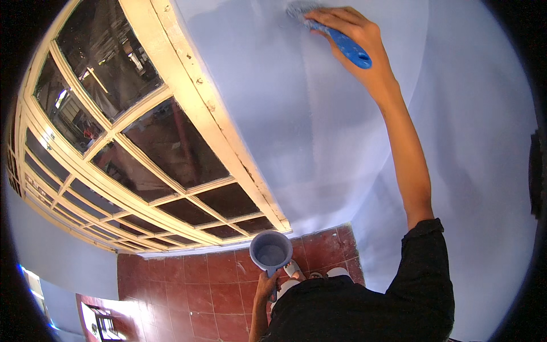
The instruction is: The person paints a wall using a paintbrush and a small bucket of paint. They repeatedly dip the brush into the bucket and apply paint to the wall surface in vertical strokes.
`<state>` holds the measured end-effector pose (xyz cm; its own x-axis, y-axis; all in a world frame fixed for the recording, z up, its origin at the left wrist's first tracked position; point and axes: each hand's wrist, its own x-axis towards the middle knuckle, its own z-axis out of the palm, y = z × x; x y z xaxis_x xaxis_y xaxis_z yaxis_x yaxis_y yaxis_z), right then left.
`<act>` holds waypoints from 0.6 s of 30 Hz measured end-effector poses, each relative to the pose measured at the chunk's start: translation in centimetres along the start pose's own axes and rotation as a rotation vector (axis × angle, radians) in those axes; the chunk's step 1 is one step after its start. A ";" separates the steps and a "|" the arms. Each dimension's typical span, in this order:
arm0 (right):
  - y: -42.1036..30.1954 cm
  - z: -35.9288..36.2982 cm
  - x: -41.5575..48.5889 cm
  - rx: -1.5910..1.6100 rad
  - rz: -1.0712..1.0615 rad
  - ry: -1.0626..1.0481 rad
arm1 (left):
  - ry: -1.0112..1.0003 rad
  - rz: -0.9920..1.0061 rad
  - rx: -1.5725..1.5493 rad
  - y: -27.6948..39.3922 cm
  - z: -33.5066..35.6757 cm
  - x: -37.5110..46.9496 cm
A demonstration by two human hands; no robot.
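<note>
My right hand (352, 32) is raised high and grips a paint brush by its blue, paint-spotted handle (348, 48). The bristles (301, 10) rest against the pale blue wall (273, 85), which has darker, wet-looking patches around them. Down by my waist, my left hand (267, 284) holds a grey plastic dipper (270, 252) by its handle. The dipper is upright, and greyish-blue paint seems to lie in its bottom.
To the left runs a cream wooden window frame (183, 55) with many glass panes (171, 141), bordering the painted wall. A second wall (461, 171) meets it at a corner on my right. Red floor tiles (192, 282) lie below. Dark furniture (107, 325) stands far lower left.
</note>
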<state>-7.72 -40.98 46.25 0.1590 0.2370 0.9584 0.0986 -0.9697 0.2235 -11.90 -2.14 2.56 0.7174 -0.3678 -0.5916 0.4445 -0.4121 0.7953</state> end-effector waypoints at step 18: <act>1.5 0.5 1.8 -0.031 0.006 0.072 | -0.091 0.025 0.046 2.3 -2.4 4.7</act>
<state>-6.81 -41.95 48.18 0.0880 0.2272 0.9699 0.0675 -0.9728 0.2217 -6.25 -2.79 1.93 0.6755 -0.4518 -0.5828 0.4007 -0.4386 0.8044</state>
